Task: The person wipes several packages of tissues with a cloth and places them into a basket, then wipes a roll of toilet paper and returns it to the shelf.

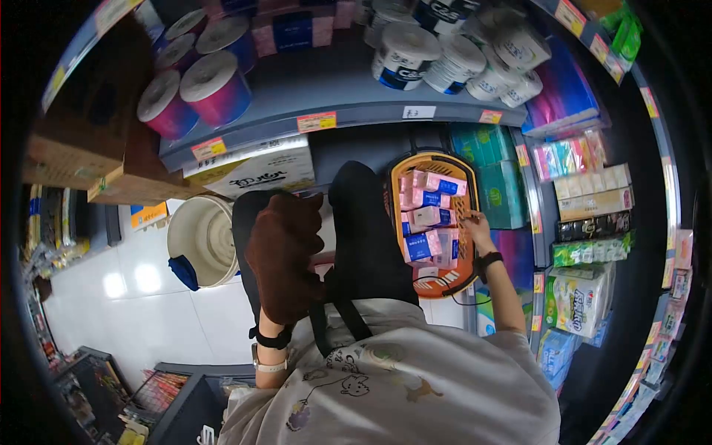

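A brown cloth (285, 248) covers my left hand (282, 297) over my left thigh. It bunches in folds around the hand and hides the fingers, which appear closed on it. To the right, an orange basket (469, 268) with a black rim stands on the floor by the lower shelf. Inside it lie several pink and blue packs of tissues (423, 245), stacked loosely. My right hand (478, 225) reaches over the basket's right side with its fingers bent together near the perforated inner wall. Whatever is between those fingertips is too small to make out.
Ahead runs a grey shelf (356, 119) bearing toilet rolls (404, 55) and pink-wrapped rolls (215, 89). A white bucket (202, 241) with a dark blue cloth (182, 272) over its rim stands at left. Cartons (122, 174) are stacked at far left; packaged goods (578, 300) line the right shelves.
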`<move>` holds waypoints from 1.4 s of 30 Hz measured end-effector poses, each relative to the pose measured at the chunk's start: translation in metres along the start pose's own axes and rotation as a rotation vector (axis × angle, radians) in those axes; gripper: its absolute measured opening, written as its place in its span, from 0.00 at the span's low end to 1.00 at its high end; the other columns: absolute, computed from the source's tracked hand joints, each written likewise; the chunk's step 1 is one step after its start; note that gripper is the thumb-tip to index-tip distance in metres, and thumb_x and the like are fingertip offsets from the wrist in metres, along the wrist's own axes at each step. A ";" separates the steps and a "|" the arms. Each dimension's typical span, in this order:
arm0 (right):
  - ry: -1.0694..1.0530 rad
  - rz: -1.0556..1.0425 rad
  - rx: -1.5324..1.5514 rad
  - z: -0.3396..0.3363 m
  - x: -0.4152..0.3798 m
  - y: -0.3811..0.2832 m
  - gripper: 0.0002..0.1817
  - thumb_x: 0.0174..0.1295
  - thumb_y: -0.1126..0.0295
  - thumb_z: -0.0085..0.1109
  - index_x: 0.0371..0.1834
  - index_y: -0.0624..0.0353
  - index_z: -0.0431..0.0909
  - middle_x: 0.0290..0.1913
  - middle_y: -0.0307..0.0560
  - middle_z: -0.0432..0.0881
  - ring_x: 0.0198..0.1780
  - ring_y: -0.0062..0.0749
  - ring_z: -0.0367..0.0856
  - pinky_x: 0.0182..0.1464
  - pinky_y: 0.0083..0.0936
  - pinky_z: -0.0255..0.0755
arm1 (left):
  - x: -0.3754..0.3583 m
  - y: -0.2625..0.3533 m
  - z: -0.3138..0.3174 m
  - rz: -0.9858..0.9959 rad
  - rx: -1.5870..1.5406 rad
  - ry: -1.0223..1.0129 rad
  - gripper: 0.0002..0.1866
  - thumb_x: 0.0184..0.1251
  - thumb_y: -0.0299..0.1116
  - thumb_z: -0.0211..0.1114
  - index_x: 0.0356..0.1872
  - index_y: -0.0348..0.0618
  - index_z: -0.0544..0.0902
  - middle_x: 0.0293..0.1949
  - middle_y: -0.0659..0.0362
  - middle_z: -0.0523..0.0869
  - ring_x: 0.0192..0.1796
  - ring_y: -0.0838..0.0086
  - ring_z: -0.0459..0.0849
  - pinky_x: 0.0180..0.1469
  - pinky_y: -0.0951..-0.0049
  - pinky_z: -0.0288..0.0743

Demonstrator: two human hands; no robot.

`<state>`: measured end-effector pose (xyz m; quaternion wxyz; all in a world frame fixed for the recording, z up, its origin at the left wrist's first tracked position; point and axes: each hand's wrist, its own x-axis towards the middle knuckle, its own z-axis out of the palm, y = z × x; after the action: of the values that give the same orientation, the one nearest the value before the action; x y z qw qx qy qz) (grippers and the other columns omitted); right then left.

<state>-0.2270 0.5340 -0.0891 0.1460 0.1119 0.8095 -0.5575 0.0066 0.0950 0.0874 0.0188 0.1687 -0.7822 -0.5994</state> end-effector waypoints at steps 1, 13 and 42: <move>0.069 -0.069 -0.226 0.007 -0.003 -0.001 0.23 0.43 0.77 0.58 0.45 0.63 0.63 0.37 0.49 0.72 0.39 0.35 0.72 0.37 0.26 0.68 | 0.003 0.004 0.002 -0.009 0.019 0.008 0.25 0.53 0.32 0.56 0.54 0.42 0.63 0.43 0.52 0.74 0.42 0.69 0.74 0.46 0.71 0.66; -0.163 -0.197 -1.364 0.089 0.111 -0.019 0.45 0.30 0.72 0.66 0.58 0.50 0.54 0.57 0.48 0.61 0.60 0.41 0.57 0.62 0.51 0.40 | 0.002 0.017 0.001 -0.139 0.184 0.027 0.24 0.54 0.32 0.55 0.55 0.43 0.63 0.44 0.51 0.74 0.44 0.68 0.74 0.47 0.70 0.65; -0.808 0.032 0.974 0.200 -0.208 -0.262 0.32 0.54 0.60 0.50 0.61 0.57 0.51 0.54 0.46 0.65 0.55 0.31 0.65 0.54 0.27 0.63 | 0.012 0.103 0.024 0.076 0.469 0.404 0.17 0.58 0.32 0.47 0.48 0.37 0.66 0.37 0.51 0.77 0.39 0.64 0.77 0.39 0.71 0.71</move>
<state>-0.1005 0.2504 0.1470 0.3807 -0.0417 0.3421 -0.8581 -0.0356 0.1370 0.1759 0.1570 0.2549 -0.8854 -0.3555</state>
